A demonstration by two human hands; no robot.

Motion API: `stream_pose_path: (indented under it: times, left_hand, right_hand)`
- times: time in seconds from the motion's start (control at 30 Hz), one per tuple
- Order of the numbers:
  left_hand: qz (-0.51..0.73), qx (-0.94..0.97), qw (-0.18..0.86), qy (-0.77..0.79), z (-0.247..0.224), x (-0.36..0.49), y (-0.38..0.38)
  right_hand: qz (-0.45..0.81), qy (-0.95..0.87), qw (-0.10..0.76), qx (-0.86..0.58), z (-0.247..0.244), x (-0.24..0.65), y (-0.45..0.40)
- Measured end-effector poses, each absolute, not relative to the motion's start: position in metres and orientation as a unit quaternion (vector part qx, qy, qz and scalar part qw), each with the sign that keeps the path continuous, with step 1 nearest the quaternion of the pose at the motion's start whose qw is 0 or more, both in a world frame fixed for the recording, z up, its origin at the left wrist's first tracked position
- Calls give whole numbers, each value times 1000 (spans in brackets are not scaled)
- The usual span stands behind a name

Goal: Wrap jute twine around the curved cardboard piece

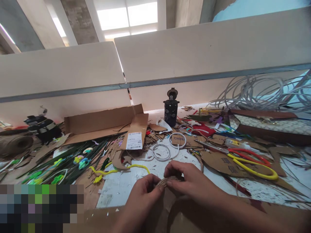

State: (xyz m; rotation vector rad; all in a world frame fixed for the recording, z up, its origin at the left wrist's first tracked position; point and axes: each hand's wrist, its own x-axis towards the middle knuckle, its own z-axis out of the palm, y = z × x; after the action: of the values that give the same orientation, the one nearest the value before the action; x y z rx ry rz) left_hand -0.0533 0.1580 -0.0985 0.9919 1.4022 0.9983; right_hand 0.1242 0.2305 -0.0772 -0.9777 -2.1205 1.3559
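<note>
Near the front edge of the table, my left hand (145, 191) pinches one end of a small curved piece wound with brown twine (162, 183). My right hand (188, 179) grips the same piece from the other side, its thumb and fingers closed on it. Part of the piece is hidden behind the fingers. Just beyond the hands lie a white cord ring (161, 152) and a yellow pipe cleaner (139, 166). Scissors with red and yellow handles (255, 166) rest on cut cardboard (213, 164) to the right.
An open cardboard box (97, 124) lies at the back left, near bundled green stems with pipe-cleaner flowers (84, 162). A dark bottle (170, 111) with a raised lid stands at the back. Coiled clear tubing (255, 89) and a patterned handbag (269, 124) are at the right.
</note>
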Motion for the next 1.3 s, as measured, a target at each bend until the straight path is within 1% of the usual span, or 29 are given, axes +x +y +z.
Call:
stream_pose_path:
  times: [0.33, 0.47, 0.63, 0.8, 1.03, 1.23, 1.3]
  left_hand:
    - [414, 409, 567, 583, -103, -58, 158]
    - [429, 399, 569, 578, -102, -58, 158]
    - [417, 399, 573, 582, -102, -58, 158]
    - [419, 410, 567, 578, -104, -58, 159]
    - [418, 395, 579, 578, -98, -58, 160]
    - [429, 404, 559, 583, -100, -59, 161]
    - [439, 385, 567, 581, -100, -61, 161]
  right_hand:
    - [522, -743, 224, -354, -83, 122, 233]
    - [539, -732, 228, -349, -82, 124, 237]
    - [560, -716, 213, -360, -81, 124, 235]
    - [549, -727, 212, -353, -84, 123, 237]
    - [566, -718, 219, -341, -85, 124, 239]
    - [563, -717, 221, -346, -83, 124, 239]
    - [540, -733, 228, -346, -83, 127, 242]
